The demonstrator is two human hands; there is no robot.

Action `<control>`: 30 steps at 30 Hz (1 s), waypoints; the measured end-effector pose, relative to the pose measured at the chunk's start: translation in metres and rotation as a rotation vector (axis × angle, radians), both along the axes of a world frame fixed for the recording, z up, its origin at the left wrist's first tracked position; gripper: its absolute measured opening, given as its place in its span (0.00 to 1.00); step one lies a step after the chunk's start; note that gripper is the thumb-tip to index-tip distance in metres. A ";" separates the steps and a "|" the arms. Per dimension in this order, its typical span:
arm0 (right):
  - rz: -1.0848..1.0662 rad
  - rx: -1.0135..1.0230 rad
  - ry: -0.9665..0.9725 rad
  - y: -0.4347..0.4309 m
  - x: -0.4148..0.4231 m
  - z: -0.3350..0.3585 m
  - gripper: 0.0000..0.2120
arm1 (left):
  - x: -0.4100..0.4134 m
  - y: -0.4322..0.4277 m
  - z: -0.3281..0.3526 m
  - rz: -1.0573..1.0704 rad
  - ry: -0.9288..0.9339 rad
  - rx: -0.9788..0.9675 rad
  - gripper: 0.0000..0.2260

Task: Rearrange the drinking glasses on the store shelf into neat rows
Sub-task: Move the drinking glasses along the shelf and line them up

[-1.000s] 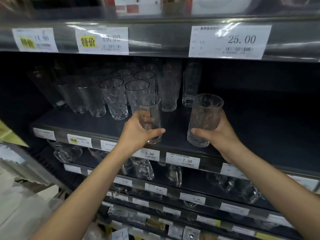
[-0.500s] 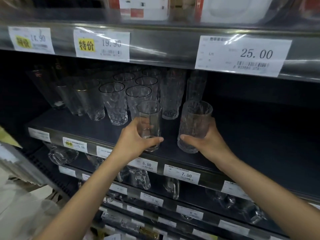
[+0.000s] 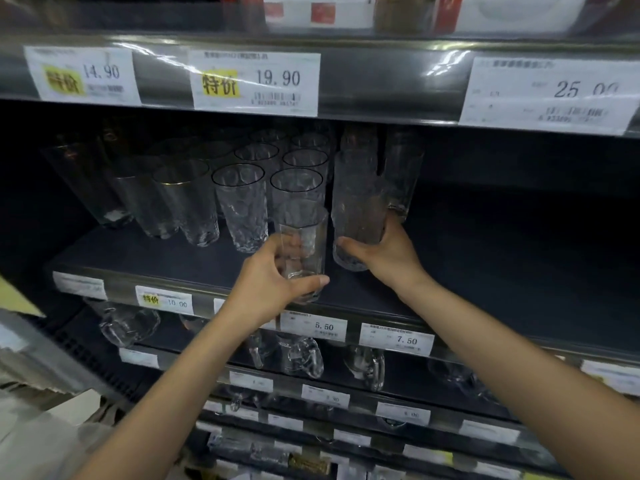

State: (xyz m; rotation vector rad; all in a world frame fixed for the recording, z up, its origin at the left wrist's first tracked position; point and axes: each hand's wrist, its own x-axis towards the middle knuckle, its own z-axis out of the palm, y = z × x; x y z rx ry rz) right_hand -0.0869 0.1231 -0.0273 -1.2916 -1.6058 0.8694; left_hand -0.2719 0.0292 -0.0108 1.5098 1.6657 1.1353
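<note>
My left hand [image 3: 273,285] grips a plain clear glass [image 3: 304,247] near the front edge of the dark shelf [image 3: 166,261]. Just to its right, my right hand [image 3: 384,251] holds a taller textured glass [image 3: 356,216] by its base, pushed back in line with the tall glasses [image 3: 403,174] behind it. Left of both stand several dimpled tumblers [image 3: 240,206] in rows, and gold-rimmed glasses [image 3: 183,202] further left.
The shelf's right half [image 3: 519,258] is dark and bare. Price tags [image 3: 313,326] line the shelf's front lip. An upper shelf edge [image 3: 391,81] with larger price labels hangs close overhead. Glass mugs [image 3: 301,356] sit on lower shelves.
My right hand has carried the textured glass left and deeper onto the shelf, beside the plain glass. My left hand has held its glass nearly still.
</note>
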 end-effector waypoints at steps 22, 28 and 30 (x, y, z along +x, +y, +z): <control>-0.143 0.063 0.029 0.008 -0.033 -0.006 0.31 | -0.008 0.007 -0.012 -0.066 -0.006 0.059 0.26; -0.145 0.058 0.011 0.008 -0.034 -0.006 0.32 | -0.008 0.007 -0.012 -0.068 0.009 0.063 0.27; -0.137 0.049 0.010 0.009 -0.033 -0.005 0.32 | -0.008 0.007 -0.011 -0.068 0.011 0.066 0.27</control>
